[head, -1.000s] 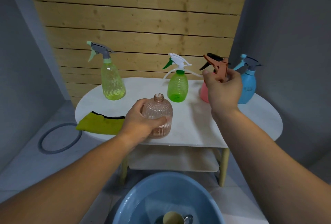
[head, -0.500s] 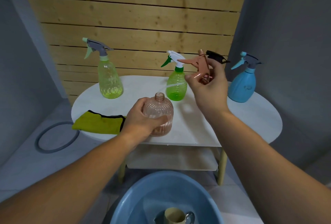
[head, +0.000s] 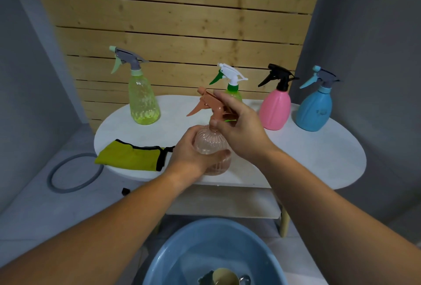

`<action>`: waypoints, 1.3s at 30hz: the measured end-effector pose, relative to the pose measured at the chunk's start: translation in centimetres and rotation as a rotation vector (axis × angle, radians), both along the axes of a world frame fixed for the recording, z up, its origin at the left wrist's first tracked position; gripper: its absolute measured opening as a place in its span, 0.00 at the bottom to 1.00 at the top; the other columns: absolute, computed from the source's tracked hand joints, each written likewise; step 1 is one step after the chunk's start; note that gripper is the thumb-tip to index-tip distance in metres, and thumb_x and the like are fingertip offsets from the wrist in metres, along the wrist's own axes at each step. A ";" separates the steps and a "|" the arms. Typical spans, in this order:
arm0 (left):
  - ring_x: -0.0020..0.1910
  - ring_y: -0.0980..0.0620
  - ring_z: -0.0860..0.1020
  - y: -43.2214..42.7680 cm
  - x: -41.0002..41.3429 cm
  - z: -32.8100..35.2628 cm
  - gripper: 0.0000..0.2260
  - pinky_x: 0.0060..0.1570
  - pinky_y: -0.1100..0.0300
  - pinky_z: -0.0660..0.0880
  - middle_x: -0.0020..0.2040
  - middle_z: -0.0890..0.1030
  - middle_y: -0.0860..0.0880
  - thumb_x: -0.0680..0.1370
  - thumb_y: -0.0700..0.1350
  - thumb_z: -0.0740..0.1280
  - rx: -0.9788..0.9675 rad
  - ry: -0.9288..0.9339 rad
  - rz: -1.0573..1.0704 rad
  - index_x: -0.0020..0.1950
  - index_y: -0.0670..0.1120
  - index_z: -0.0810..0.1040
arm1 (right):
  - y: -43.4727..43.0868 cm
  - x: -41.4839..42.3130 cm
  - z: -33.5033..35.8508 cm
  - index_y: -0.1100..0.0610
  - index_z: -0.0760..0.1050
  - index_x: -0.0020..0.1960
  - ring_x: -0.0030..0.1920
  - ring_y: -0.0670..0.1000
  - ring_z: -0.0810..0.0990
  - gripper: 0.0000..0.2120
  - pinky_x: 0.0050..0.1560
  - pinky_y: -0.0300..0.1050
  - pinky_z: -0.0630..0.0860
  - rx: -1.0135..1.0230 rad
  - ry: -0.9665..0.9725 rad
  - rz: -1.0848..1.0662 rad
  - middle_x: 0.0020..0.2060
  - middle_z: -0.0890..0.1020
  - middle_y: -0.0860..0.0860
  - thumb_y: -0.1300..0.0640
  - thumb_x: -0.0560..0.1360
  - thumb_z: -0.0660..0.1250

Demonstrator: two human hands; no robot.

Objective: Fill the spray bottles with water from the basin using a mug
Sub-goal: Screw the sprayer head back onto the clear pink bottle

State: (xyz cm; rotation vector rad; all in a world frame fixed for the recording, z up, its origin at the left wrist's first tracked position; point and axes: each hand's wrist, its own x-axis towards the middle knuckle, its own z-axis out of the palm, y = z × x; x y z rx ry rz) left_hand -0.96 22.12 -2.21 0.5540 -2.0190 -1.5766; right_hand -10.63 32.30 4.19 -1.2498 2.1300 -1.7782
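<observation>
A clear peach ribbed bottle (head: 210, 146) stands near the front edge of the white table (head: 319, 157). My left hand (head: 193, 155) grips its body. My right hand (head: 239, 127) holds the brown trigger spray head (head: 208, 103) on the bottle's neck. Behind stand a yellow-green bottle (head: 142, 100), a green bottle (head: 233, 93) partly hidden by my right hand, a pink bottle (head: 274, 107) and a blue bottle (head: 314, 109). The blue basin (head: 182, 250) of water sits on the floor below, with a mug (head: 224, 279) inside it.
A yellow-green cloth (head: 129, 157) lies on the table's left front. A grey ring (head: 73, 173) lies on the floor to the left. A lower shelf (head: 227, 202) runs under the tabletop. Wooden slats back the table, with grey walls on both sides.
My right hand has carried the brown spray head from the back right down and left onto the peach bottle's neck. My left hand has stayed on the bottle.
</observation>
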 end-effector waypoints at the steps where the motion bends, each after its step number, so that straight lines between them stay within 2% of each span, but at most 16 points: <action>1: 0.48 0.70 0.79 0.0 0.0 0.0 0.27 0.43 0.74 0.75 0.51 0.83 0.61 0.65 0.47 0.85 0.001 -0.004 -0.005 0.59 0.56 0.77 | 0.0 0.0 -0.1 0.49 0.72 0.71 0.53 0.49 0.82 0.30 0.54 0.40 0.81 0.014 0.004 0.008 0.56 0.81 0.49 0.70 0.73 0.71; 5: 0.49 0.73 0.78 -0.2 0.2 0.1 0.26 0.42 0.75 0.74 0.53 0.81 0.63 0.66 0.49 0.84 0.012 -0.027 -0.056 0.57 0.61 0.75 | 0.4 -0.5 0.3 0.50 0.68 0.74 0.51 0.40 0.81 0.32 0.49 0.25 0.73 0.106 0.025 0.024 0.52 0.81 0.46 0.67 0.74 0.72; 7: 0.55 0.66 0.79 -0.4 0.3 0.1 0.29 0.50 0.68 0.77 0.57 0.81 0.60 0.66 0.49 0.84 0.017 -0.042 -0.077 0.62 0.59 0.74 | 0.6 -0.7 0.6 0.50 0.71 0.71 0.51 0.41 0.81 0.29 0.52 0.29 0.75 0.143 0.049 0.041 0.51 0.82 0.46 0.67 0.73 0.72; 10: 0.64 0.51 0.78 -0.6 0.5 0.3 0.38 0.65 0.50 0.76 0.64 0.81 0.52 0.64 0.50 0.82 0.034 -0.053 -0.116 0.71 0.53 0.72 | 0.8 -0.7 0.8 0.48 0.75 0.65 0.52 0.44 0.82 0.24 0.56 0.37 0.78 0.171 0.122 0.066 0.50 0.83 0.45 0.68 0.73 0.71; 13: 0.67 0.49 0.77 -0.9 0.7 0.4 0.42 0.69 0.45 0.74 0.67 0.79 0.50 0.62 0.51 0.80 0.063 -0.065 -0.146 0.75 0.52 0.70 | 0.6 -0.8 0.9 0.44 0.74 0.63 0.51 0.46 0.82 0.25 0.56 0.39 0.78 0.183 0.163 0.074 0.48 0.83 0.47 0.68 0.73 0.70; 17: 0.68 0.48 0.76 -1.0 0.8 0.3 0.42 0.69 0.45 0.74 0.68 0.78 0.50 0.63 0.51 0.80 0.067 -0.075 -0.156 0.76 0.52 0.69 | 0.6 -1.1 1.2 0.39 0.72 0.61 0.52 0.47 0.82 0.27 0.56 0.36 0.77 0.233 0.190 0.120 0.50 0.83 0.50 0.68 0.73 0.68; 22: 0.68 0.49 0.76 -1.1 0.8 0.3 0.39 0.69 0.44 0.75 0.67 0.79 0.52 0.64 0.53 0.80 0.032 -0.079 -0.135 0.73 0.54 0.72 | 0.6 -1.0 1.3 0.47 0.71 0.68 0.52 0.41 0.80 0.27 0.52 0.28 0.75 0.255 0.189 0.111 0.53 0.82 0.49 0.69 0.74 0.68; 25: 0.67 0.51 0.77 -0.9 0.7 0.0 0.38 0.68 0.44 0.75 0.66 0.80 0.52 0.64 0.53 0.80 0.033 -0.057 -0.106 0.73 0.53 0.73 | 0.6 -0.5 0.9 0.47 0.70 0.69 0.52 0.43 0.78 0.26 0.54 0.32 0.75 0.252 0.246 0.075 0.53 0.80 0.48 0.66 0.76 0.68; 29: 0.68 0.53 0.76 -0.8 0.6 -0.1 0.36 0.69 0.45 0.74 0.66 0.80 0.54 0.65 0.52 0.81 0.029 -0.050 -0.095 0.71 0.54 0.74 | 0.0 -0.3 0.1 0.49 0.64 0.74 0.59 0.52 0.74 0.27 0.62 0.52 0.74 0.305 0.308 0.050 0.60 0.75 0.51 0.60 0.78 0.67; 31: 0.67 0.53 0.76 -0.9 0.5 -0.1 0.35 0.69 0.45 0.73 0.65 0.80 0.54 0.65 0.52 0.82 0.021 -0.047 -0.095 0.70 0.54 0.75 | 0.0 -0.3 0.0 0.48 0.63 0.74 0.62 0.53 0.71 0.26 0.64 0.54 0.72 0.296 0.301 0.062 0.61 0.74 0.50 0.60 0.78 0.66; 32: 0.68 0.52 0.76 -1.0 0.5 -0.1 0.36 0.69 0.45 0.73 0.66 0.80 0.53 0.64 0.52 0.81 0.019 -0.050 -0.093 0.71 0.54 0.74 | 0.2 -0.3 -0.1 0.43 0.63 0.73 0.62 0.51 0.72 0.27 0.65 0.51 0.72 0.269 0.277 0.079 0.60 0.74 0.50 0.60 0.79 0.65; 33: 0.68 0.52 0.76 -1.0 0.5 -0.1 0.37 0.70 0.46 0.73 0.66 0.80 0.53 0.64 0.53 0.81 0.017 -0.054 -0.091 0.71 0.54 0.74 | 0.3 -0.3 0.0 0.35 0.63 0.70 0.61 0.47 0.73 0.28 0.64 0.42 0.72 0.236 0.257 0.091 0.58 0.75 0.48 0.61 0.79 0.65; 34: 0.68 0.51 0.76 -1.0 0.5 -0.1 0.37 0.70 0.46 0.73 0.66 0.80 0.52 0.64 0.52 0.81 0.013 -0.059 -0.088 0.72 0.53 0.73 | 0.5 -0.2 0.2 0.29 0.63 0.65 0.57 0.42 0.75 0.31 0.59 0.33 0.72 0.206 0.250 0.095 0.55 0.77 0.47 0.63 0.78 0.65; 35: 0.68 0.52 0.76 -1.0 0.4 -0.2 0.37 0.70 0.47 0.73 0.66 0.80 0.52 0.65 0.51 0.82 0.007 -0.062 -0.084 0.72 0.53 0.73 | 0.6 -0.2 0.2 0.27 0.64 0.62 0.54 0.41 0.76 0.31 0.54 0.28 0.71 0.192 0.255 0.093 0.52 0.77 0.45 0.64 0.78 0.66; 37: 0.66 0.53 0.77 -1.1 0.4 -0.3 0.36 0.67 0.52 0.74 0.64 0.80 0.53 0.65 0.49 0.83 -0.006 -0.060 -0.068 0.70 0.53 0.74 | 0.4 -0.2 0.0 0.35 0.69 0.64 0.52 0.44 0.76 0.26 0.52 0.31 0.71 0.180 0.264 0.082 0.50 0.78 0.43 0.63 0.77 0.68; 39: 0.64 0.54 0.77 -1.0 0.4 -0.3 0.36 0.63 0.58 0.74 0.63 0.80 0.54 0.63 0.51 0.83 -0.013 -0.057 -0.053 0.69 0.53 0.74 | 0.1 -0.3 -0.1 0.46 0.71 0.67 0.56 0.47 0.76 0.22 0.56 0.39 0.72 0.173 0.248 0.078 0.54 0.78 0.43 0.60 0.76 0.69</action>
